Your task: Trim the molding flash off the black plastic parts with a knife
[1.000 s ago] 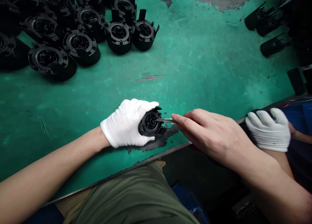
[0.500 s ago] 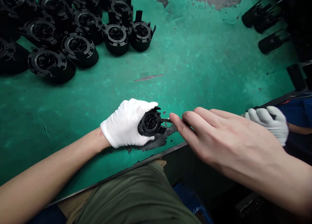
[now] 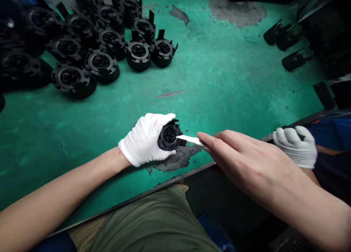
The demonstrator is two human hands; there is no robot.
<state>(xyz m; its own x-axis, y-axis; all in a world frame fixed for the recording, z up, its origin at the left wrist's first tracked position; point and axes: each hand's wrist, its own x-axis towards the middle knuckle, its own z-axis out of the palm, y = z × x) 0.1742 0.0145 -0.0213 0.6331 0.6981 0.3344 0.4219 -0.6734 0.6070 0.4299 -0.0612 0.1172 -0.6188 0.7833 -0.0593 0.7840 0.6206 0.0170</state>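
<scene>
My left hand (image 3: pixel 148 138), in a white glove, is wrapped round a round black plastic housing (image 3: pixel 169 136). Its ribbed inner face with a ring of small posts is turned up toward me. My bare right hand (image 3: pixel 233 151) grips a thin knife-like blade (image 3: pixel 189 139) that shines white in the light. The blade's pointed tip lies at the housing's face, near the centre; whether it touches cannot be made out. Most of the tool's handle is hidden inside my right fingers.
Several similar black housings (image 3: pixel 101 63) stand grouped at the back left of the green worktable (image 3: pixel 219 87). More black parts (image 3: pixel 293 60) stand at the right. Another person's gloved hand (image 3: pixel 296 146) rests at the table's right edge. A dark flat object (image 3: pixel 324 95) lies nearby.
The tool in my right hand has turned, so its blade now shows bright and broad instead of dark and thin. My left hand still holds the housing. The view has shifted slightly.
</scene>
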